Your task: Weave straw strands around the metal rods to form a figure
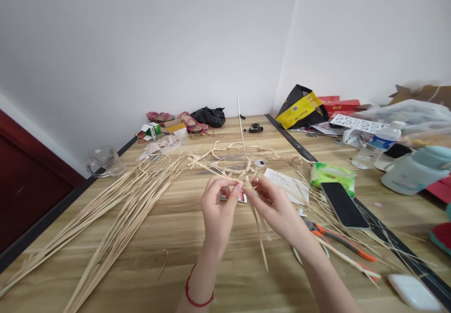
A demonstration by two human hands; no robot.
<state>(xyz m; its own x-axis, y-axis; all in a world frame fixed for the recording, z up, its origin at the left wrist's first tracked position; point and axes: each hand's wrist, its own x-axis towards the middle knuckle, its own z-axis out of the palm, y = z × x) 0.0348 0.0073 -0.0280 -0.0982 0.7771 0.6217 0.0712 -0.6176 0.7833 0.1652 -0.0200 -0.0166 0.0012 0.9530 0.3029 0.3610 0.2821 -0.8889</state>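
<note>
Head view: left hand [218, 203] and right hand [275, 205] pinching pale, flat, straw-coloured strips [260, 238].
I see both thumbs and forefingers narrowed on the strips above the wood-grain table [183, 238], loose ends hanging below; a thin, straight, pale rod [242, 134] rises near the fingertips. Long straw-coloured bundles [132, 216] lie at left, orange-and-grey pliers [347, 243] at right, near a black, rectangular phone [344, 205].

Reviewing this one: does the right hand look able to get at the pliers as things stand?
Probably yes: the pliers lie on that side with the upper handle uncovered. But the right hand is pinching strips, so it would likely have to let go first.
</note>
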